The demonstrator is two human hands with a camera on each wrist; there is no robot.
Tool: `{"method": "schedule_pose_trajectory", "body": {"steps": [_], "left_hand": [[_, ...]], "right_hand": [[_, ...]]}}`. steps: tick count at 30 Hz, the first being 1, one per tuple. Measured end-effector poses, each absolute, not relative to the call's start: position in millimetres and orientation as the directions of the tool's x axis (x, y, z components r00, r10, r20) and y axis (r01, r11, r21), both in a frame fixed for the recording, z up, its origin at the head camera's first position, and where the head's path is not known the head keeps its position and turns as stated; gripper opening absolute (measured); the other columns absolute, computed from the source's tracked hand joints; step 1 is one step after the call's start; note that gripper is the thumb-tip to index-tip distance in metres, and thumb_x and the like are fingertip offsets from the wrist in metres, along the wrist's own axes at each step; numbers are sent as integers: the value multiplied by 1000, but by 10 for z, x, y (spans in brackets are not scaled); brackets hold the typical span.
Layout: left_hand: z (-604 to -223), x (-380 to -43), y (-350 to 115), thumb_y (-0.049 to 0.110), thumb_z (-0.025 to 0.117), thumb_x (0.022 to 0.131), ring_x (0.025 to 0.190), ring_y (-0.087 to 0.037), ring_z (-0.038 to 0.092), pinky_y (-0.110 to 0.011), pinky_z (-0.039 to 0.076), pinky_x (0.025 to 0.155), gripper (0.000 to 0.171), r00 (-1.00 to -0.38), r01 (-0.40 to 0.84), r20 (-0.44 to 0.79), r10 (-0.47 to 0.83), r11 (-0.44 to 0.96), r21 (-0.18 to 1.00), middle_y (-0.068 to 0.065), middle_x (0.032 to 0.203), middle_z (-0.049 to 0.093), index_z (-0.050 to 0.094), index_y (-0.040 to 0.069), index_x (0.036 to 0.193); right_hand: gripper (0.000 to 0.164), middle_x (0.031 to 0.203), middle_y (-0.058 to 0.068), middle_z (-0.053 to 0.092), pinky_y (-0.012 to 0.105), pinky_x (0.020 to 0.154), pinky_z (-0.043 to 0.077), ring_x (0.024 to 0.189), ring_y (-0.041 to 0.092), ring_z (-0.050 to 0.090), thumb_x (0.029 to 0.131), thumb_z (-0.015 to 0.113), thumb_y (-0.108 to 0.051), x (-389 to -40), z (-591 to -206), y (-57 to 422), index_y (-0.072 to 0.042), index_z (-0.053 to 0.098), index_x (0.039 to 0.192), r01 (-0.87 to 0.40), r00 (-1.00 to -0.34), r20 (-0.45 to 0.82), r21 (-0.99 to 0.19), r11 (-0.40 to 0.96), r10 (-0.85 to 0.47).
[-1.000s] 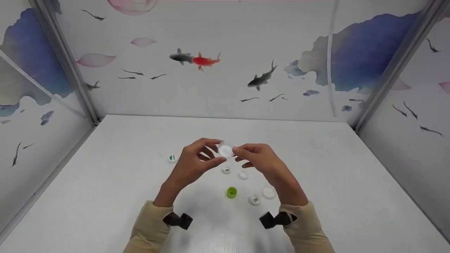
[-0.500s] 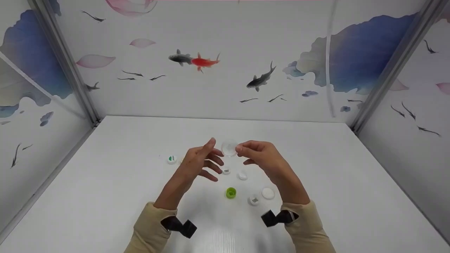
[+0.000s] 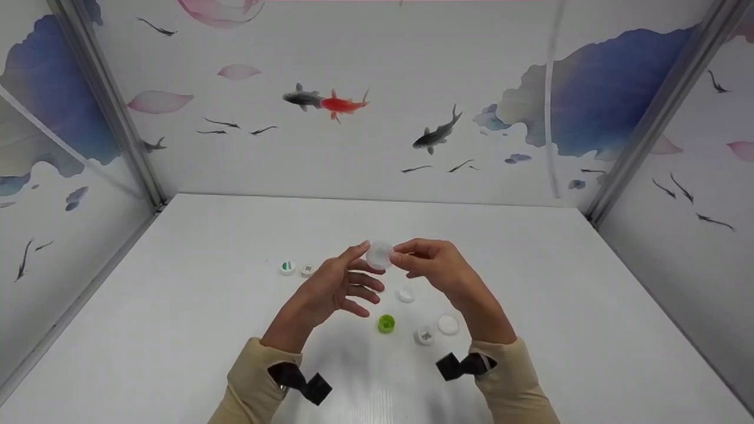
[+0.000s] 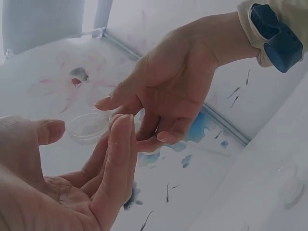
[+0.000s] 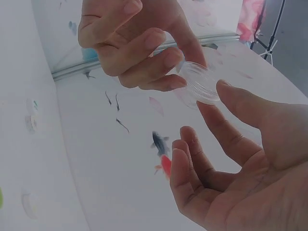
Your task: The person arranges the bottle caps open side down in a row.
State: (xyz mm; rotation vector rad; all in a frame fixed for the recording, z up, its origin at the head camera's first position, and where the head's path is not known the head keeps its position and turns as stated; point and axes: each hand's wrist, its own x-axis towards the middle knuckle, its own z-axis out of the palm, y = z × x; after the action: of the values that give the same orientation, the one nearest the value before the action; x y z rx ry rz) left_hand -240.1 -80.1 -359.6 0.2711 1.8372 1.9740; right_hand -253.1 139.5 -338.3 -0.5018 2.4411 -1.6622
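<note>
A clear, round plastic disc (image 3: 379, 255) with a ridged rim is held up over the table between both hands. My right hand (image 3: 433, 265) pinches its right edge between thumb and fingertips. My left hand (image 3: 336, 288) has its thumb and index finger at opposite sides of the disc, while its other fingers spread out below. In the left wrist view the disc (image 4: 87, 127) lies between the left thumb and fingers. From the right wrist the ridges on the disc (image 5: 199, 83) show, and left fingers (image 5: 171, 83) touch it.
Below the hands on the white table (image 3: 206, 318) are a green cap (image 3: 386, 324), a white cap with a square mark (image 3: 425, 335), a flat white lid (image 3: 448, 324) and a whitish cap (image 3: 405, 294). Farther left sit a white-and-green cap (image 3: 287, 268) and another white cap (image 3: 308, 270).
The left hand let go of the disc, turned with its thumb raised, then came back to its edge. The right hand kept its pinch, and the disc shifted slightly.
</note>
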Motion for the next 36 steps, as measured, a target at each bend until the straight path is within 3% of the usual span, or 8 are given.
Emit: {"method": "schedule_pose_trajectory", "body": {"steps": [12, 18, 24, 36], "left_hand": [[-3607, -2413, -847, 49, 52, 101, 87, -15, 71, -26, 61, 67, 55, -906, -114, -81, 417, -56, 992, -6, 103, 70, 59, 1, 127], [-3634, -2445, -858, 42, 65, 95, 91, -23, 72, -33, 62, 69, 49, -950, 10, 0, 311, 31, 999, -16, 111, 70, 64, 4, 125], [-3677, -2477, -861, 33, 72, 91, 89, -26, 73, -36, 63, 68, 48, -956, 129, 93, 277, 114, 985, -15, 109, 72, 62, 4, 128], [-3668, -2472, -811, 29, 80, 86, 84, -18, 70, -35, 63, 67, 44, -956, 216, 173, 239, 170, 961, -14, 111, 70, 66, 12, 124]], "right_hand": [[33, 123, 8, 70, 36, 95, 56, 112, 23, 63, 96, 68, -30, -2523, -3397, 1384, -10, 72, 121, -178, -945, 60, -919, 352, -320], [34, 116, 6, 69, 35, 93, 56, 107, 20, 61, 97, 66, -34, -2536, -3379, 1391, -9, 72, 120, -162, -961, 59, -913, 375, -271], [34, 124, 8, 70, 37, 93, 56, 110, 22, 64, 97, 66, -33, -2532, -3397, 1397, -11, 71, 123, -231, -946, 99, -875, 427, -309], [36, 122, 8, 70, 29, 85, 53, 98, 18, 65, 93, 72, -29, -2533, -3419, 1412, -12, 69, 125, -305, -913, 148, -865, 398, -379]]}}
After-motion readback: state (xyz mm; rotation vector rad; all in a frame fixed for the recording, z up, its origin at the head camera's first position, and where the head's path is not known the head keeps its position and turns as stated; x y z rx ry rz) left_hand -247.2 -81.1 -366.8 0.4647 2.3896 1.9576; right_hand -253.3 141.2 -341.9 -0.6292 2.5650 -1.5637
